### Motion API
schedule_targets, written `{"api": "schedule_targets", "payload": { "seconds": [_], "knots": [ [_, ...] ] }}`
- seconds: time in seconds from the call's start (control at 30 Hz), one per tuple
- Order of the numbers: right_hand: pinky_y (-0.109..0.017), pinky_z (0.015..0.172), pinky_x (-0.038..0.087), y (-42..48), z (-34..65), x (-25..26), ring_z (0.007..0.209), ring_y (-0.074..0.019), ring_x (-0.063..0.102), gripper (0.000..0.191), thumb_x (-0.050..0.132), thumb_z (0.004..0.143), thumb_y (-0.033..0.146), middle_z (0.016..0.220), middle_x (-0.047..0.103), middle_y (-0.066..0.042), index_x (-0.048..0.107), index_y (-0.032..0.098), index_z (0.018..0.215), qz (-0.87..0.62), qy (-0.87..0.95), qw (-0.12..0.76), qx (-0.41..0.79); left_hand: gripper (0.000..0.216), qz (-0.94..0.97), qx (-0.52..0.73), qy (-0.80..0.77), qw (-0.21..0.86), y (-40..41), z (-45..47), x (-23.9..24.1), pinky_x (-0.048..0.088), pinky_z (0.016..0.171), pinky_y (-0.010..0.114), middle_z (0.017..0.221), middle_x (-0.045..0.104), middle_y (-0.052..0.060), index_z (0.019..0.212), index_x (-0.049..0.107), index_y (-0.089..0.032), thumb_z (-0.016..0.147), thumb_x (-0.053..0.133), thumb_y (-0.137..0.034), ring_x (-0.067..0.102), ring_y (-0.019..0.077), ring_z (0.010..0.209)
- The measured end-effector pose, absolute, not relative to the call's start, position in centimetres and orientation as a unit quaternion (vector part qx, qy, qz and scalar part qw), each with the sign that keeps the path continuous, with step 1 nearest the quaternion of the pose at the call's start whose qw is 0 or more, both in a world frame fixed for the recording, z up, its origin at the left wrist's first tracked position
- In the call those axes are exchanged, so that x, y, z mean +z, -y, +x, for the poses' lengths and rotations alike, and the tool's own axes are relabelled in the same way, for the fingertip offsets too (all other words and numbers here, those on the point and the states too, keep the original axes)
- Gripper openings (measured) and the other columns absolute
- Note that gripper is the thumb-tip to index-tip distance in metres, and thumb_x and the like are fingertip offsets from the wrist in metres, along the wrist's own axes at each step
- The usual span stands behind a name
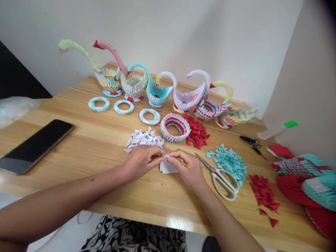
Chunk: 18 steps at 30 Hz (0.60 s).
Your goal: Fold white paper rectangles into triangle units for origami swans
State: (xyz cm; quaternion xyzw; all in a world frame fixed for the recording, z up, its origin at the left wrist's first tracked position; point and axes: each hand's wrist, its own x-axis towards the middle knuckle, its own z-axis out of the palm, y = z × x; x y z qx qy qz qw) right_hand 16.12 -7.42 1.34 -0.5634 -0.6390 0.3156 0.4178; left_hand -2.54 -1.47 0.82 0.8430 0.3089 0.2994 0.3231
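Here, left fingers: we see white paper pinched
Right fingers: same paper, pinched
White slips: beneath, on the counter

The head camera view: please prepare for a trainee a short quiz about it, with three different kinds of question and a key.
1. How many separate flat turquoise-and-white rings lie on the table?
2. True or false: the scissors lie nearer to the right hand than the phone does.
3. Which colour is the small paper piece pinched between the left hand and right hand: a) red, b) white, c) turquoise?
Key: 1. three; 2. true; 3. b
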Motion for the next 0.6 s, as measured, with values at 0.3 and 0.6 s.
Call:
{"api": "schedule_targets", "payload": {
  "seconds": [0.3, 0.6],
  "knots": [
    [-0.024, 0.066, 0.047, 7.58, 16.04, 1.09, 0.071, -0.0156, 0.064, 0.011, 0.064, 0.085, 0.028, 0.077, 0.071, -0.001, 0.072, 0.021, 0.082, -0.56, 0.649, 0.424, 0.292, 0.026, 0.874, 0.348, -0.259, 0.219, 1.35, -2.59, 0.36, 0.046, 0.062, 0.022, 0.074, 0.072, 0.004, 0.087, 0.069, -0.016, 0.095, 0.049, -0.031, 0.065, 0.0141, 0.066],
    [-0.022, 0.064, 0.045, 7.66, 15.83, 0.99, 0.067, -0.0132, 0.062, 0.009, 0.064, 0.085, 0.025, 0.075, 0.07, 0.001, 0.069, 0.021, 0.079, -0.555, 0.648, 0.431, 0.293, 0.028, 0.901, 0.368, -0.2, 0.116, 1.12, -3.12, 0.37, 0.048, 0.063, 0.024, 0.079, 0.073, 0.006, 0.093, 0.068, -0.015, 0.098, 0.043, -0.027, 0.066, 0.0149, 0.068]
  ]
}}
